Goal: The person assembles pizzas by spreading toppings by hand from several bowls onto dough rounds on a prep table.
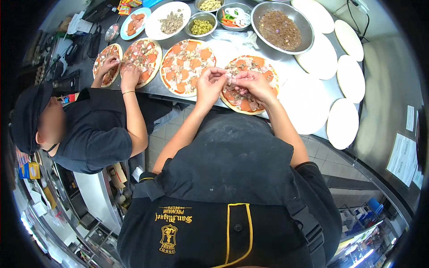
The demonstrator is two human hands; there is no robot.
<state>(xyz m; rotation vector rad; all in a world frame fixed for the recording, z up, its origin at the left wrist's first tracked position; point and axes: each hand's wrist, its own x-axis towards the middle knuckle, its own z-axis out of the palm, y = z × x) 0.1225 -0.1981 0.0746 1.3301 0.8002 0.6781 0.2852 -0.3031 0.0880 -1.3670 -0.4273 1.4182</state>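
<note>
Above a pizza point(246, 103) topped with pepperoni, ham pieces and crumbled meat, both of my hands meet close together. With fingertips pinched, my left hand point(211, 85) holds one side of a small pale pink bit of topping point(231, 79), perhaps ham. My right hand point(256, 85) pinches the same bit from the other side, its lower fingers curled. Some of the pizza is hidden beneath my hands. Just left of it lies another topped pizza point(187, 67), untouched by me.
At my left a co-worker point(96, 129) handles two pizzas point(143, 62). Behind stand a bowl of ground meat point(280, 29), bowls of vegetables point(233, 17) and olives point(201, 26), and plates of meat point(169, 20). Several plain dough rounds point(343, 123) lie to the right.
</note>
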